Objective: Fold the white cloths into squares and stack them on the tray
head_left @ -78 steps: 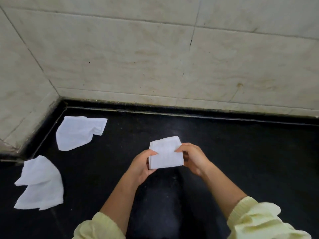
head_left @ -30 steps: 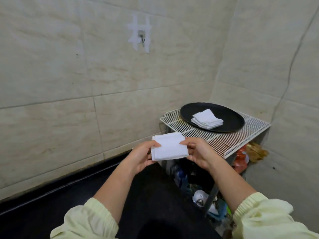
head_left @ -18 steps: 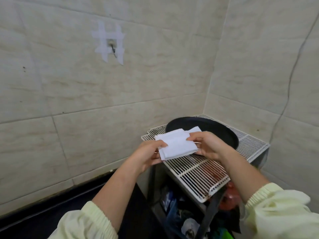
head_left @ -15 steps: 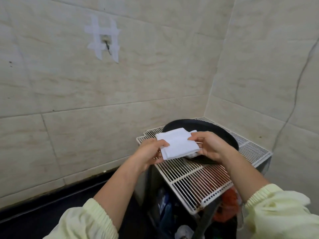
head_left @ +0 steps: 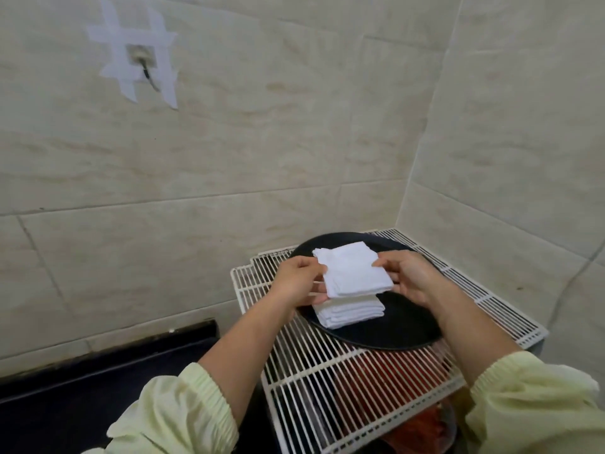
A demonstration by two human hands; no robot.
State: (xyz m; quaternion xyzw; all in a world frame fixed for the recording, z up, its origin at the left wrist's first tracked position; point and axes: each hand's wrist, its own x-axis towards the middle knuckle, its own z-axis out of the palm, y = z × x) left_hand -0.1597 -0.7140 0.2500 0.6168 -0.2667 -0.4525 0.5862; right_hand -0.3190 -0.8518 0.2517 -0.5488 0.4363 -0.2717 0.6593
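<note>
Both hands hold one folded white cloth (head_left: pixel 352 271) just above the stack of folded cloths (head_left: pixel 348 312) on the round black tray (head_left: pixel 402 332). Left hand (head_left: pixel 296 283) pinches its left edge, thumb on top. Right hand (head_left: pixel 411 278) pinches the right edge, fingers curled under. Tray sits on a white wire rack (head_left: pixel 353 385) in the tiled corner. Pale yellow sleeves (head_left: pixel 176 417) pushed up.

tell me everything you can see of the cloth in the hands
The cloth is plain white, soft-looking fabric, folded into a rough square with layered edges along its near side. It is held about level just above the stack of folded cloths on the black tray. The left hand pinches its left edge, the right hand its right edge. Whether it touches the stack cannot be told.
</note>
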